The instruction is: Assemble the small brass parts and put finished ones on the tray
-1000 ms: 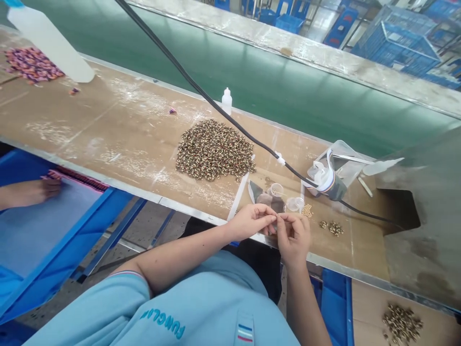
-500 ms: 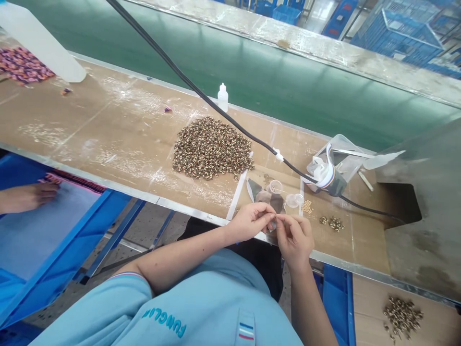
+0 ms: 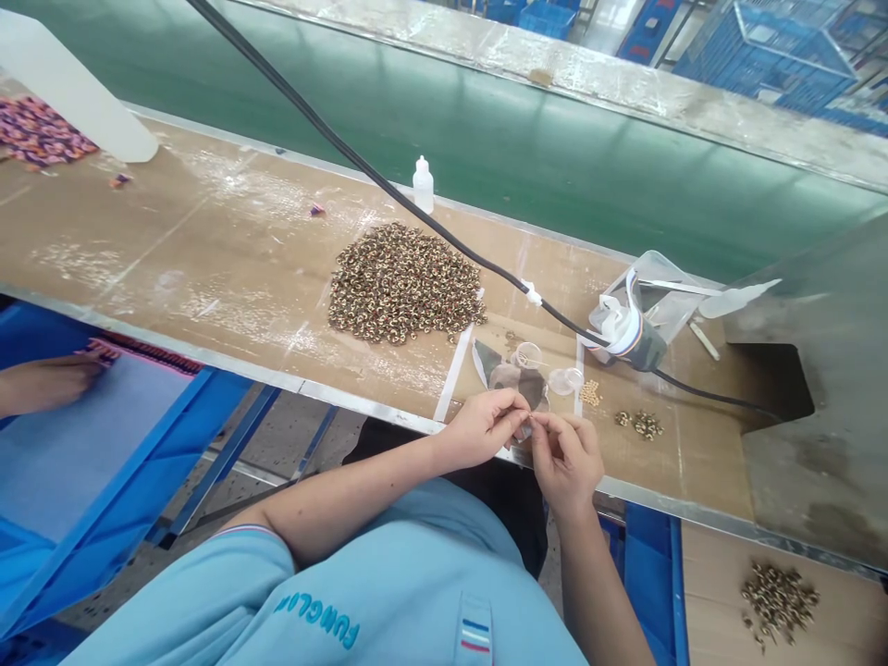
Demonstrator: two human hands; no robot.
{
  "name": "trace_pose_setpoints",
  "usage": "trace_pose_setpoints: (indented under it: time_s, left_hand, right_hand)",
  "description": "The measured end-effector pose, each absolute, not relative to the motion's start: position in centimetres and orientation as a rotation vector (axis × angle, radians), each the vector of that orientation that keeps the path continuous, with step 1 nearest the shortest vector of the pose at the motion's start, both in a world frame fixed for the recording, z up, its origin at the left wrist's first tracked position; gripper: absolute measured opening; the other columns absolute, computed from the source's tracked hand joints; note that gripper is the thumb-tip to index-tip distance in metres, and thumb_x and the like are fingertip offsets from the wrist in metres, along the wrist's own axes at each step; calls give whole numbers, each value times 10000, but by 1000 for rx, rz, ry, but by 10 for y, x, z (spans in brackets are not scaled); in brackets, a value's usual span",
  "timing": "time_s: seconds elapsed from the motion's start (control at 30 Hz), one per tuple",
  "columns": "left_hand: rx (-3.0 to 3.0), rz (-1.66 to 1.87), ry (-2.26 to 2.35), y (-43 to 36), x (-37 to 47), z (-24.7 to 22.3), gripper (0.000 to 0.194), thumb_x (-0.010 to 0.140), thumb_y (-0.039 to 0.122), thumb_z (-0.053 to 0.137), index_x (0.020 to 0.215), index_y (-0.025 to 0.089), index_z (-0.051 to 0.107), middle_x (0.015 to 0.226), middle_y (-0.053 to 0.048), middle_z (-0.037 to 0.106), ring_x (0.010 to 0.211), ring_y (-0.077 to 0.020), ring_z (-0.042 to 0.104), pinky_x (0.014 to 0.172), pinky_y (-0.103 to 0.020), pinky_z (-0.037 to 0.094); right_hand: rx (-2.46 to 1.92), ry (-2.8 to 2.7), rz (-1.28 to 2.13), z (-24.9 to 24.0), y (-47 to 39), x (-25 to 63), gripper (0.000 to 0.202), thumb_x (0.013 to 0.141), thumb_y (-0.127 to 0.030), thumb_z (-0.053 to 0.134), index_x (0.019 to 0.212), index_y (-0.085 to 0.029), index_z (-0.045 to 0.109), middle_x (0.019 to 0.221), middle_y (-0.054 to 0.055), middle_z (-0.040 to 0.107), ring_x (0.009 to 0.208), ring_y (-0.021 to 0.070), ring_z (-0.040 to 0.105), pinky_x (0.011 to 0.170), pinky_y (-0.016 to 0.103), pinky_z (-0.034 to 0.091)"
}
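My left hand (image 3: 486,425) and my right hand (image 3: 569,458) meet fingertip to fingertip over the bench's front edge. Both are pinched closed around something too small to make out. Just beyond them lies a grey and brown patterned piece (image 3: 517,377), partly hidden by my left hand. A small clear round cup (image 3: 528,355) rests on its far side, and a clear round lid (image 3: 563,380) is to the right. Near my right hand are tiny beige beads (image 3: 589,393) and a little cluster of brown-and-gold pieces (image 3: 647,425).
A large heap of brown-and-gold pieces (image 3: 406,282) covers mid-bench, with a white dropper bottle (image 3: 423,188) behind it. A black cable (image 3: 333,139) crosses overhead. A clear tray (image 3: 666,268) holds tools at right. Another person's hand (image 3: 52,382) works at left. More pieces (image 3: 781,601) lie lower right.
The camera view has shifted slightly. My two hands stay pinched together in nearly the same place. The other person's hand has moved slightly.
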State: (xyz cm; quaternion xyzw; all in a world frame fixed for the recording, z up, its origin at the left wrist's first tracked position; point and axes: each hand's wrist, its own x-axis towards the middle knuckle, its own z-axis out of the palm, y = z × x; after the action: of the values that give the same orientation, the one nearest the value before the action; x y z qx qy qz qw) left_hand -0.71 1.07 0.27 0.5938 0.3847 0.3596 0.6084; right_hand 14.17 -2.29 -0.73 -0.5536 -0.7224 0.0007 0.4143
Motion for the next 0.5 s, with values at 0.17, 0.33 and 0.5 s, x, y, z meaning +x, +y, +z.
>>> trace_pose_setpoints:
  time_s: [0.17, 0.33, 0.5]
  left_hand:
    - [1472, 810, 935, 10, -8, 2, 162, 882, 244, 428, 786, 155, 524, 660, 0, 545, 582, -89, 506, 550, -192, 439]
    - [1528, 804, 951, 11, -8, 3, 162, 885, 237, 415, 785, 163, 519, 663, 2, 541, 616, -99, 509, 584, -202, 431]
    - [1627, 803, 953, 11, -10, 5, 173, 889, 236, 392, 772, 171, 502, 667, 5, 531, 639, -112, 503, 650, -231, 425]
  right_hand:
    - [-1362, -1842, -35, -6, -23, 142, 79, 841, -205, 595, 893, -227, 650, 773, 12, 615, 645, 105, 591, 578, 226, 496]
    - [-1367, -1839, -42, -6, -23, 143, 76, 825, -187, 613, 883, -220, 650, 773, 8, 614, 654, 99, 586, 595, 217, 485]
    - [-1357, -1842, -33, -7, -24, 144, 71, 833, -205, 608, 886, -222, 651, 781, 11, 617, 664, 105, 589, 604, 224, 489]
